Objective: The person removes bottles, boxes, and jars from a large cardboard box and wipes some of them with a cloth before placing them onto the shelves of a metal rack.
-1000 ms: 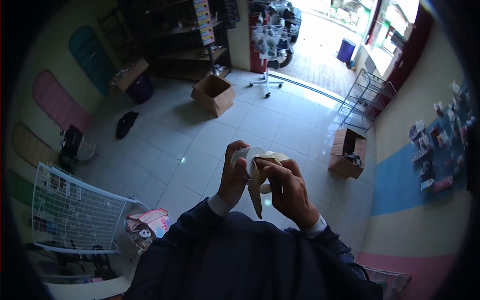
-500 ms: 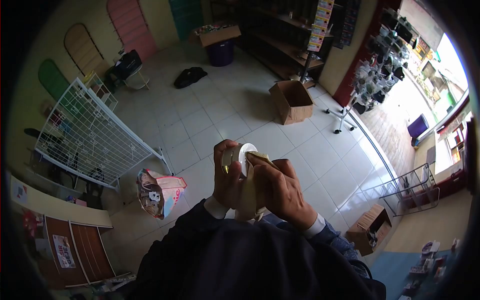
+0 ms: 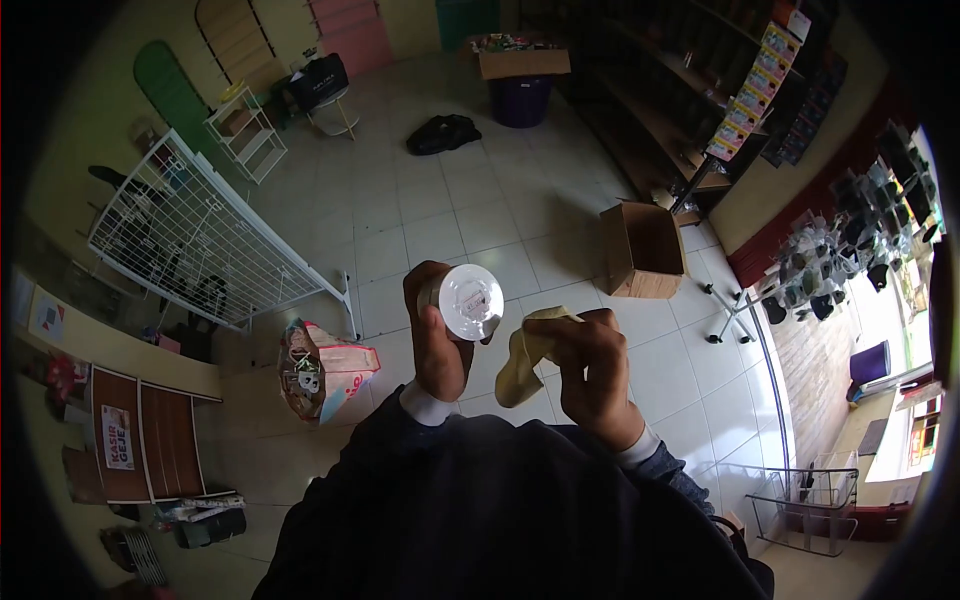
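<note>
My left hand (image 3: 437, 340) grips a small round container (image 3: 468, 300) whose white circular face points up at the camera. My right hand (image 3: 595, 375) holds a crumpled yellowish cloth (image 3: 522, 358) just to the right of the container, a small gap apart from it. Both hands are raised in front of my chest, above dark sleeves with white cuffs.
Below is a white tiled floor. An open cardboard box (image 3: 643, 250) lies at the right, a printed bag (image 3: 318, 368) at the left beside a white wire grid panel (image 3: 200, 240). A black bag (image 3: 443, 131), a purple bin (image 3: 520, 98) and shelving (image 3: 690, 110) stand further off.
The cloth has come off the container's face and now sits apart to its right. My head has turned, so the room has swung across the view.
</note>
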The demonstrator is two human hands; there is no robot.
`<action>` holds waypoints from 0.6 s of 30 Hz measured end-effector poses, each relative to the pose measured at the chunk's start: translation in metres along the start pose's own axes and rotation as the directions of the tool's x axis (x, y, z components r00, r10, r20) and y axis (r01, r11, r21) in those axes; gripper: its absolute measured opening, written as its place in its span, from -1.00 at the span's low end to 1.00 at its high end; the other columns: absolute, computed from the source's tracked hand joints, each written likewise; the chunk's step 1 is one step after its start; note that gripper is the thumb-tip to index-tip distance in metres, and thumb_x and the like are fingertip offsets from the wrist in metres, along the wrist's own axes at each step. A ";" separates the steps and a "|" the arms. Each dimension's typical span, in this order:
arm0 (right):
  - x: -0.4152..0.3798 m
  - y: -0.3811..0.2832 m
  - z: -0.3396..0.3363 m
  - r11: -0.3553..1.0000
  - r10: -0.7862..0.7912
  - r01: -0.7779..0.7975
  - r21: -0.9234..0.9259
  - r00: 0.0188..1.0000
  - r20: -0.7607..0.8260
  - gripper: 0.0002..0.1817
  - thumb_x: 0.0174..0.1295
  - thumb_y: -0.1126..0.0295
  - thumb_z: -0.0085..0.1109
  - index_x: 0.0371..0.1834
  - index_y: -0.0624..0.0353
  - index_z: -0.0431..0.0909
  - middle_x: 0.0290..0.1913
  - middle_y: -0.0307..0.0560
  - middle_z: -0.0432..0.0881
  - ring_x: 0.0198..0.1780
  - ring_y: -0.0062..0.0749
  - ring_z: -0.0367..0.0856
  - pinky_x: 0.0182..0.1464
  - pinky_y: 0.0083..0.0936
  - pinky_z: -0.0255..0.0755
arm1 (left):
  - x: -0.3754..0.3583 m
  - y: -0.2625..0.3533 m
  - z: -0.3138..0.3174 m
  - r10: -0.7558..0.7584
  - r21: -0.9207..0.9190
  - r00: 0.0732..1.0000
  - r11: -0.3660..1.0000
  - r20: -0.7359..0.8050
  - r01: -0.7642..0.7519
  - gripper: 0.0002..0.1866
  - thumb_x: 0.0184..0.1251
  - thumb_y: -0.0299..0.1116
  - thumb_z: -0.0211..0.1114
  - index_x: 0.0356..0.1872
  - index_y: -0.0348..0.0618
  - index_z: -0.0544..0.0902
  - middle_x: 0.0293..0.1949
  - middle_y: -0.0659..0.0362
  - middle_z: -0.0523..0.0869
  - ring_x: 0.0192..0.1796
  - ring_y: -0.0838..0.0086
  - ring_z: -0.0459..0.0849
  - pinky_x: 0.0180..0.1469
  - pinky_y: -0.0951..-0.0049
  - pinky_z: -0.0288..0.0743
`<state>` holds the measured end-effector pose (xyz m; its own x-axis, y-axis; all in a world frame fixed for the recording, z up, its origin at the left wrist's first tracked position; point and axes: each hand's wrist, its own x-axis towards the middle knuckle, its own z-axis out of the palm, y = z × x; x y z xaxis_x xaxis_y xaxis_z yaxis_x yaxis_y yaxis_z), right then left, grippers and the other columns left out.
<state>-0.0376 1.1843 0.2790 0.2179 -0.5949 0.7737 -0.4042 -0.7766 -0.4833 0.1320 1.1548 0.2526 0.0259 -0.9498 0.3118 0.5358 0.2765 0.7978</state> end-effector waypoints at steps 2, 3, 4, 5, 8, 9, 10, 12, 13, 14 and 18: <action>0.009 0.014 0.000 0.995 -0.015 0.023 0.097 0.996 -0.088 -0.64 0.02 0.78 -0.02 -0.10 0.25 0.25 -0.13 0.07 0.59 -0.36 -0.28 0.43 -0.31 -0.47 0.33 | 0.018 -0.010 -0.001 0.042 -0.094 0.998 0.995 0.051 -0.037 -0.41 0.24 0.16 -0.05 0.10 -0.06 0.15 -0.14 0.15 0.41 -0.27 0.42 0.52 -0.51 0.51 0.39; 0.015 0.023 0.000 0.995 -0.016 0.024 0.099 0.996 -0.088 -0.64 0.02 0.78 -0.02 -0.10 0.25 0.25 -0.13 0.07 0.59 -0.36 -0.28 0.43 -0.31 -0.47 0.33 | 0.026 -0.014 0.001 0.043 -0.093 0.998 0.995 0.049 -0.038 -0.41 0.24 0.16 -0.05 0.10 -0.06 0.15 -0.14 0.15 0.41 -0.27 0.42 0.52 -0.51 0.51 0.39; 0.023 0.032 0.001 0.995 -0.079 0.082 0.063 0.996 -0.052 -0.63 0.01 0.77 0.00 -0.10 0.24 0.25 -0.12 0.07 0.59 -0.35 -0.28 0.44 -0.30 -0.48 0.33 | 0.032 -0.018 0.003 0.037 -0.091 0.998 0.995 0.045 -0.033 -0.40 0.24 0.16 -0.05 0.10 -0.08 0.15 -0.14 0.14 0.41 -0.25 0.42 0.52 -0.45 0.50 0.41; 0.032 0.042 0.003 0.990 -0.139 0.140 0.026 0.990 -0.013 -0.61 0.01 0.76 0.02 -0.09 0.23 0.24 -0.11 0.07 0.58 -0.34 -0.28 0.44 -0.29 -0.48 0.32 | 0.040 -0.022 0.006 0.030 -0.092 0.999 0.995 0.042 -0.026 -0.40 0.25 0.16 -0.05 0.09 -0.10 0.16 -0.14 0.14 0.42 -0.23 0.42 0.51 -0.39 0.50 0.43; 0.064 0.060 0.018 0.976 -0.216 0.217 -0.011 0.974 0.066 -0.53 -0.18 0.66 0.21 -0.13 0.23 0.31 -0.01 0.01 0.54 -0.36 -0.32 0.44 -0.30 -0.50 0.32 | 0.065 -0.033 0.010 0.057 0.028 0.995 0.998 0.086 -0.060 -0.39 0.25 0.16 -0.07 0.08 -0.13 0.16 -0.14 0.13 0.41 -0.20 0.43 0.51 -0.24 0.48 0.44; 0.072 0.067 0.022 0.973 -0.222 0.226 -0.036 0.971 0.091 -0.49 -0.23 0.62 0.25 -0.10 0.23 0.34 0.02 -0.04 0.52 -0.37 -0.35 0.43 -0.31 -0.52 0.30 | 0.076 -0.033 0.011 0.046 -0.030 0.996 0.999 0.079 -0.044 -0.41 0.27 0.12 -0.07 0.07 -0.16 0.17 -0.13 0.12 0.42 -0.15 0.44 0.48 -0.10 0.47 0.40; 0.078 0.077 0.026 0.972 -0.227 0.231 -0.035 0.970 0.090 -0.49 -0.23 0.62 0.25 -0.10 0.23 0.34 0.02 -0.04 0.52 -0.37 -0.35 0.43 -0.31 -0.52 0.30 | 0.087 -0.037 0.006 0.050 -0.029 0.996 0.998 0.079 -0.048 -0.41 0.27 0.12 -0.07 0.07 -0.16 0.17 -0.13 0.12 0.42 -0.15 0.44 0.48 -0.10 0.47 0.40; 0.088 0.099 0.035 0.948 -0.275 0.292 -0.123 0.951 0.139 -0.49 -0.19 0.55 0.25 -0.07 0.23 0.35 0.00 -0.07 0.53 -0.35 -0.37 0.43 -0.32 -0.52 0.27 | 0.113 -0.046 -0.007 0.073 0.013 0.995 0.997 0.061 -0.074 -0.43 0.28 0.09 -0.06 0.07 -0.17 0.18 -0.13 0.12 0.43 -0.12 0.44 0.47 -0.09 0.47 0.39; 0.093 0.110 0.037 0.944 -0.262 0.294 -0.152 0.945 0.197 -0.51 -0.16 0.48 0.24 -0.07 0.21 0.36 -0.01 -0.10 0.54 -0.33 -0.39 0.42 -0.32 -0.52 0.24 | 0.127 -0.049 -0.011 0.075 -0.002 0.996 0.997 0.051 -0.075 -0.44 0.28 0.08 -0.04 0.08 -0.18 0.18 -0.13 0.11 0.44 -0.11 0.44 0.46 -0.07 0.47 0.38; 0.102 0.121 0.041 0.944 -0.263 0.295 -0.150 0.944 0.201 -0.51 -0.16 0.48 0.24 -0.07 0.21 0.36 -0.01 -0.10 0.54 -0.33 -0.39 0.42 -0.32 -0.52 0.24 | 0.141 -0.052 -0.014 0.076 -0.003 0.996 0.997 0.047 -0.076 -0.44 0.28 0.08 -0.04 0.08 -0.18 0.18 -0.13 0.11 0.44 -0.11 0.44 0.46 -0.07 0.47 0.38; 0.140 0.160 0.060 0.949 -0.262 0.282 -0.144 0.955 0.142 -0.52 -0.17 0.48 0.23 -0.09 0.20 0.36 -0.03 -0.09 0.54 -0.34 -0.38 0.41 -0.30 -0.49 0.24 | 0.200 -0.057 -0.028 0.073 -0.027 0.995 0.997 0.066 -0.071 -0.43 0.28 0.08 -0.04 0.08 -0.18 0.18 -0.10 0.10 0.44 -0.09 0.41 0.48 -0.05 0.45 0.39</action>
<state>-0.0181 0.9637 0.2853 0.4401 -0.3941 0.8068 -0.4500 -0.8744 -0.1817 0.1304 0.9452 0.2552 0.0087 -0.9154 0.4025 0.5556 0.3391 0.7592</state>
